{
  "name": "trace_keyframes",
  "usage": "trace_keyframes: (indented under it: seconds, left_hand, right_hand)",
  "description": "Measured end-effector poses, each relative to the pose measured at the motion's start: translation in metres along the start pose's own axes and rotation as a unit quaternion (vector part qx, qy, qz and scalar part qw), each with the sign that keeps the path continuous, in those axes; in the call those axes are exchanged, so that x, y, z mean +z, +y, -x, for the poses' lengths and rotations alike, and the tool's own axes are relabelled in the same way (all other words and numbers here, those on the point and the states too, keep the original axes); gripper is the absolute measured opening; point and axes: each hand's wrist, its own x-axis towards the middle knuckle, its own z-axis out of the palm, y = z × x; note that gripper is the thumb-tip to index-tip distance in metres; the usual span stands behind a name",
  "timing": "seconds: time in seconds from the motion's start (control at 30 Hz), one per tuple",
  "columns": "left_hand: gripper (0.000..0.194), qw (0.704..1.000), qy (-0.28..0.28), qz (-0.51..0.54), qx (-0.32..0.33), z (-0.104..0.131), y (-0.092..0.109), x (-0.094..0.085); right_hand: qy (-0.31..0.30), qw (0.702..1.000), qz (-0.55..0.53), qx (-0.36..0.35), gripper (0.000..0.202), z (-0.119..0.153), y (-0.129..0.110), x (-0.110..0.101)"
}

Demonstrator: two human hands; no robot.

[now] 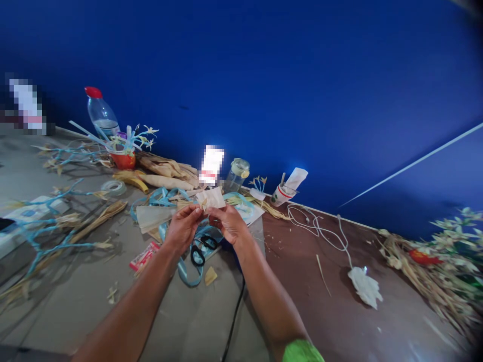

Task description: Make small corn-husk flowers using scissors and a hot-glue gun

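Observation:
Near the middle of the view, my left hand point(184, 227) and my right hand point(231, 223) are raised close together, fingers pinched. Between them is a pale cream piece of dried husk point(212, 197), thin and slightly creased, its lower edge hidden by my fingertips. Just under my hands lie black-handled scissors point(197, 255), partly covered by my right hand. Light blue ribbon point(184, 275) loops around the scissors. A small cut scrap of husk point(211, 275) lies in front of them. Left of my left wrist is a red and white packet point(145, 255).
Dried husks point(166, 168) lie behind, beside a red cup point(124, 160) of blue stems and a red-capped bottle point(102, 113). A tape roll point(113, 188), a clear jar point(237, 173), a white cup point(281, 195) and a white cable point(320, 229) stand or lie around. A blue wall point(302, 90) closes the back.

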Motion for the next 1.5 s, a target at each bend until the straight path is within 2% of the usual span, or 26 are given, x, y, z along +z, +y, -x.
trace_keyframes:
  seconds: [0.2, 0.37, 0.73, 0.83, 1.1, 1.5]
  left_hand:
    - [0.024, 1.0, -0.002, 0.002, -0.004, 0.001, -0.001, 0.002]
    - [0.021, 1.0, -0.014, 0.0, -0.016, 0.002, 0.001, 0.003]
    - [0.018, 0.999, -0.028, 0.006, -0.034, 0.0, 0.002, -0.003]
    - [0.017, 0.998, -0.04, 0.004, -0.039, 0.0, 0.001, -0.004]
    - [0.017, 0.997, -0.062, 0.014, -0.053, 0.0, 0.002, -0.005]
    - [0.016, 0.995, -0.064, 0.033, -0.063, -0.002, 0.002, -0.009]
  right_hand:
    - [0.025, 0.999, -0.01, -0.021, 0.022, -0.003, 0.007, 0.004]
    - [0.023, 0.999, -0.002, -0.023, 0.014, -0.004, 0.009, 0.002]
    - [0.014, 0.999, -0.04, 0.004, 0.02, 0.0, 0.006, 0.007]
    - [0.011, 0.999, -0.05, -0.006, 0.024, -0.002, 0.008, 0.006]
    - [0.022, 0.999, -0.026, -0.035, 0.016, -0.005, 0.015, 0.006]
    - [0.033, 0.998, -0.007, -0.061, 0.02, -0.004, 0.019, 0.009]
